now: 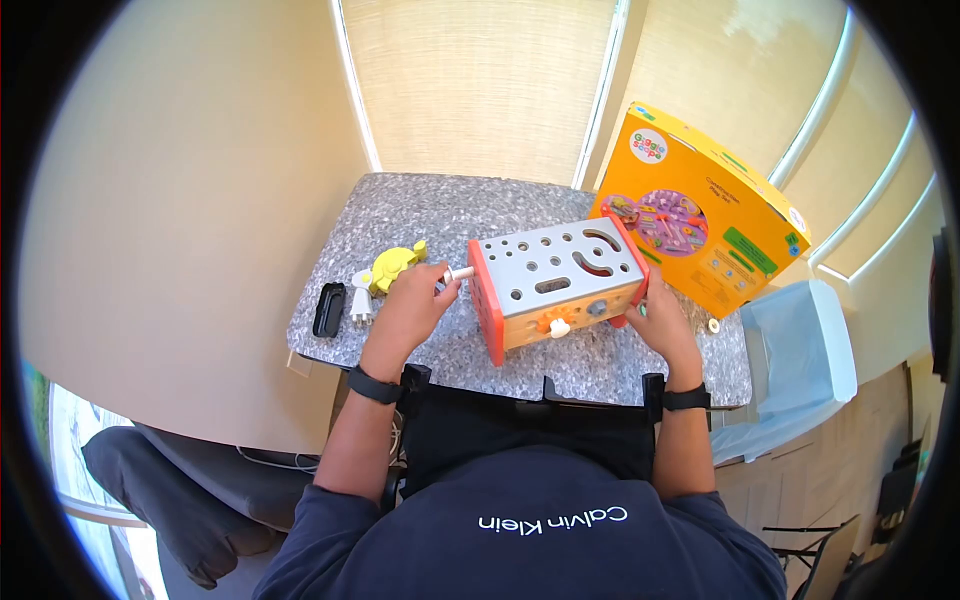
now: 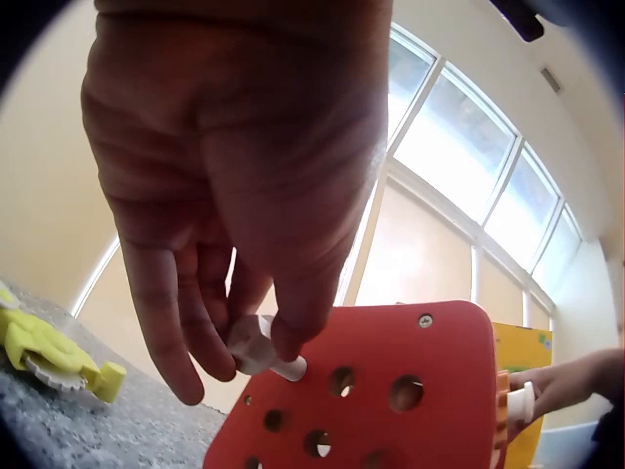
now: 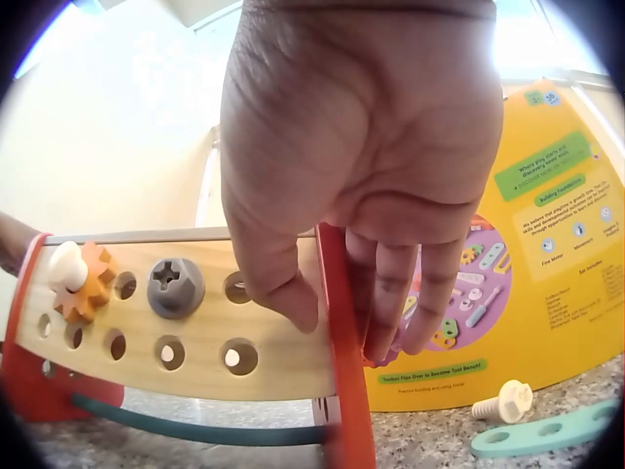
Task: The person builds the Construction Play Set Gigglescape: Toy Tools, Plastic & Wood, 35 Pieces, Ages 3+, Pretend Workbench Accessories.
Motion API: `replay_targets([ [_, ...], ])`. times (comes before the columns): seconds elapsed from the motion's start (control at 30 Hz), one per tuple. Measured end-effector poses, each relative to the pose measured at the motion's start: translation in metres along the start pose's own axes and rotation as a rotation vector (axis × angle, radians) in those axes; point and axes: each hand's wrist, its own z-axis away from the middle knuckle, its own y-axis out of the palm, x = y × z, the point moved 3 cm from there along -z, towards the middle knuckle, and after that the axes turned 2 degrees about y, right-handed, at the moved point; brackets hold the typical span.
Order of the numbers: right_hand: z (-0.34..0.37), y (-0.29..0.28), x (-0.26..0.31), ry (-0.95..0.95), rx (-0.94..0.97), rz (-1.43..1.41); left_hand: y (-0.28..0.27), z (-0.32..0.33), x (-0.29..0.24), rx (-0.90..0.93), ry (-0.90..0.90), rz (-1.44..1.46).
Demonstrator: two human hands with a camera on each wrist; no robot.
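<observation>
A toy workbench (image 1: 552, 285) with a grey top, wooden side and red end panels stands on the table. My left hand (image 1: 402, 310) pinches a white screw (image 2: 256, 347) by its head, its shank at a hole in the red end panel (image 2: 391, 391). At the other end, my right hand (image 1: 663, 325) grips the red panel (image 3: 342, 342), thumb on the wooden side and fingers behind. An orange gear (image 3: 90, 283) with a white screw head and a grey screw (image 3: 176, 288) sit on the wooden side.
A yellow box (image 1: 700, 210) stands behind at the right. Left on the table lie a yellow toy piece (image 1: 392, 266), a white plug (image 1: 361, 300) and a black tray (image 1: 329, 310). A cream screw (image 3: 504, 403) and teal strip (image 3: 547, 430) lie right, near a blue-lined bin (image 1: 800, 340).
</observation>
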Motion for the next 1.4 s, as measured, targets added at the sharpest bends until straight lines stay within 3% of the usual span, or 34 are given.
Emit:
replay_targets([
  [0.1,0.001,0.001,0.0,0.077,0.021,-0.019,0.009,-0.002,0.002,-0.091,0.042,0.08],
  [0.17,0.001,0.006,-0.006,0.06,-0.005,-0.059,0.02,-0.001,-0.003,0.04,-0.236,0.421],
  [0.2,0.001,0.008,-0.01,0.067,-0.003,-0.059,0.028,0.002,-0.007,0.046,-0.238,0.422],
  [0.27,0.001,0.012,-0.019,0.047,-0.037,-0.083,0.046,0.01,-0.014,-0.114,0.009,0.578],
  [0.3,0.002,0.014,-0.026,0.058,-0.033,-0.082,0.057,0.011,-0.007,-0.031,0.029,0.453],
  [0.43,-0.002,0.035,-0.065,0.094,0.052,-0.279,0.066,0.023,-0.01,-0.002,0.114,0.452],
  [0.5,-0.001,0.042,-0.069,0.115,0.093,-0.367,0.054,0.03,-0.019,0.217,0.067,0.448],
  [0.6,-0.004,0.04,-0.053,0.123,0.034,-0.445,0.054,0.037,-0.024,0.253,0.128,0.648],
  [0.73,-0.001,0.038,-0.043,0.032,-0.093,-0.37,0.074,0.031,-0.017,0.243,0.173,0.664],
  [0.83,0.0,0.028,-0.033,-0.02,-0.137,-0.331,0.092,0.019,-0.005,-0.013,0.114,0.675],
  [0.87,0.001,0.022,-0.024,-0.069,-0.145,-0.283,0.088,0.018,-0.009,-0.009,0.116,0.676],
  [0.93,0.003,0.008,-0.007,-0.135,-0.183,-0.255,0.086,0.017,-0.009,0.13,-0.164,1.139],
  [1.1,0.004,-0.03,0.038,-0.217,-0.182,-0.173,0.088,0.013,0.008,0.24,-0.256,1.325],
  [1.17,0.004,-0.038,0.053,-0.349,-0.223,0.037,0.084,0.012,0.011,0.372,-0.264,1.345],
  [1.4,-0.008,-0.05,0.098,-0.346,-0.197,-0.154,0.084,0.013,0.024,0.485,-0.275,1.568],
])
